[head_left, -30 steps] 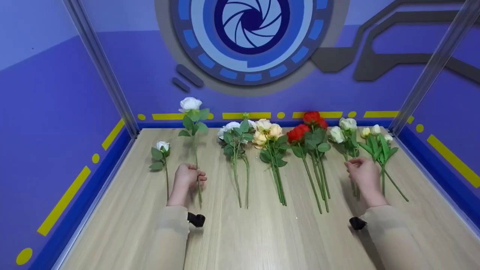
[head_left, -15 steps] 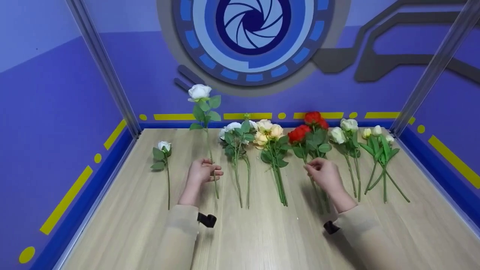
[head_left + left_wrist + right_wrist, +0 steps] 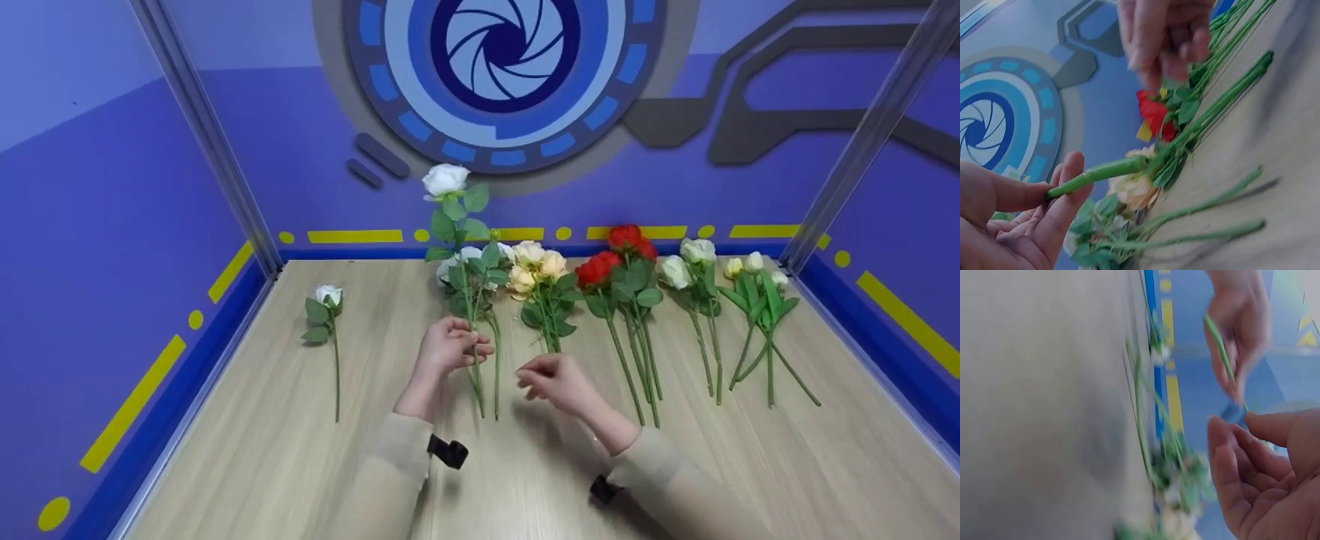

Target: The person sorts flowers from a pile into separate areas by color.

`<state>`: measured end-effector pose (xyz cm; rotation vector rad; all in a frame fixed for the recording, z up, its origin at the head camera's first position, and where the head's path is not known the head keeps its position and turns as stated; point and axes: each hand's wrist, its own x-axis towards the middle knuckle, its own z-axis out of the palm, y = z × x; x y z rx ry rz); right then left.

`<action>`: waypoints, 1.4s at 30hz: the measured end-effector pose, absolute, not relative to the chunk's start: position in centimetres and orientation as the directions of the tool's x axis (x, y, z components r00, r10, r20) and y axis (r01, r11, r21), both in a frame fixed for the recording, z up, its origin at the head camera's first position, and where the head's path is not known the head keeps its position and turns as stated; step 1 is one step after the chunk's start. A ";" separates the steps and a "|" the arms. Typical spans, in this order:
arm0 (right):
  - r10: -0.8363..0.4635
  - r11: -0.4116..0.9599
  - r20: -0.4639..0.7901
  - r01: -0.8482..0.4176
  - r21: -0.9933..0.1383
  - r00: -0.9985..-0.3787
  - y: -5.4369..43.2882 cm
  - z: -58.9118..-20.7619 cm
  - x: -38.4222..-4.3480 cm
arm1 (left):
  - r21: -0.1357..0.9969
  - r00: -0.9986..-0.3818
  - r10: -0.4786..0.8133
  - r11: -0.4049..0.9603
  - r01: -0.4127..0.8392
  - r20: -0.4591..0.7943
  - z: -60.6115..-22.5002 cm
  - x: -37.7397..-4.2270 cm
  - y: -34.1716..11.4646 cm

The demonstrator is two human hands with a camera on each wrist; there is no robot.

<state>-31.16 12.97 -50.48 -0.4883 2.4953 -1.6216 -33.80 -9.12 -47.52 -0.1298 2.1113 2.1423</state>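
In the head view my left hand [image 3: 448,349] pinches the green stem of a white rose [image 3: 446,181]. The flower stands upright above the table, in front of a lying white bunch [image 3: 448,271]. Close up in the left wrist view, the stem [image 3: 1100,171] passes between thumb and fingers. My right hand [image 3: 559,384] hovers over the lower stems of the peach flowers [image 3: 527,277], its fingers loosely bent. Nothing shows in its grasp in the right wrist view, where thumb and fingertips [image 3: 1219,430] are apart and the rose's stem [image 3: 1220,346] lies beyond.
A single white rose [image 3: 328,294] lies at the left on the wooden table [image 3: 247,450]. Red flowers [image 3: 598,268], pale green-white roses [image 3: 697,250] and tulips [image 3: 752,261] lie to the right. Blue-purple walls [image 3: 255,150] enclose the back and sides.
My left hand has carried the white rose rightward, from beside the single rose to in front of the white bunch. My right hand has swept left from the pale roses to the peach flowers' stems.
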 end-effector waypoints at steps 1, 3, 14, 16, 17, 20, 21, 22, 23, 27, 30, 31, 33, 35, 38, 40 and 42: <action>-0.360 0.362 0.059 -0.198 -0.911 -0.931 12.3 -50.6 -31.0 | 0.988 -0.988 0.041 -0.014 -0.152 -0.151 -47.6 -33.7 -8.7; -0.391 0.348 0.039 -0.187 -0.919 -0.920 11.1 -50.9 -30.6 | 0.989 -0.987 0.057 -0.015 -0.148 -0.147 -47.7 -33.5 -8.0; -0.352 0.326 0.059 -0.182 -0.928 -0.934 8.8 -52.1 -30.6 | 0.987 -0.986 0.079 0.087 -0.137 -0.144 -49.0 -33.6 -7.7; -0.336 0.348 0.043 -0.167 -0.923 -0.941 8.8 -52.4 -30.8 | 0.985 -0.987 0.071 0.108 -0.136 -0.144 -49.1 -33.6 -8.2; -0.327 0.360 0.036 -0.160 -0.919 -0.944 8.8 -52.5 -31.0 | 0.983 -0.987 0.064 0.119 -0.137 -0.145 -49.2 -33.6 -8.5; -0.293 0.403 -0.002 -0.122 -0.907 -0.956 8.8 -52.8 -31.4 | 0.980 -0.988 0.036 0.137 -0.141 -0.147 -49.5 -33.7 -9.3; -0.284 0.421 -0.010 -0.115 -0.900 -0.959 8.8 -52.9 -31.5 | 0.979 -0.989 0.024 0.145 -0.143 -0.148 -49.6 -33.7 -9.7; -0.275 0.437 -0.023 -0.104 -0.894 -0.961 8.8 -53.0 -31.5 | 0.978 -0.989 0.010 0.149 -0.145 -0.148 -49.7 -33.7 -10.0; -0.267 0.453 -0.033 -0.095 -0.887 -0.963 8.7 -53.0 -31.6 | 0.978 -0.989 -0.002 0.150 -0.148 -0.149 -49.7 -33.7 -10.3; -0.253 0.497 -0.083 -0.056 -0.866 -0.964 8.4 -53.1 -31.7 | 0.978 -0.987 -0.040 0.134 -0.159 -0.155 -49.8 -33.8 -11.8; -0.272 0.517 -0.099 -0.058 -0.854 -0.957 8.2 -53.1 -31.7 | 0.977 -0.984 -0.059 0.121 -0.173 -0.167 -49.6 -33.8 -12.9; -0.281 0.523 -0.100 -0.065 -0.850 -0.954 8.2 -53.1 -31.7 | 0.977 -0.983 -0.066 0.117 -0.181 -0.174 -49.5 -33.8 -13.3; -0.298 0.551 -0.096 -0.089 -0.830 -0.950 8.0 -53.1 -31.6 | 0.975 -0.979 -0.082 0.110 -0.193 -0.184 -49.5 -33.9 -14.1; -0.305 0.581 -0.096 -0.105 -0.807 -0.947 8.0 -52.9 -31.6 | 0.975 -0.978 -0.099 0.108 -0.193 -0.182 -49.6 -33.9 -14.9; -0.304 0.608 -0.116 -0.099 -0.788 -0.946 7.9 -52.6 -31.6 | 0.974 -0.974 -0.125 0.097 -0.204 -0.191 -49.8 -33.9 -16.0; -0.302 0.615 -0.127 -0.091 -0.783 -0.945 7.8 -52.5 -31.6 | 0.972 -0.969 -0.148 0.101 -0.212 -0.196 -49.9 -33.9 -16.8; -0.295 0.618 -0.138 -0.079 -0.782 -0.945 7.8 -52.3 -31.6 | 0.968 -0.964 -0.173 0.112 -0.225 -0.204 -50.1 -33.9 -17.6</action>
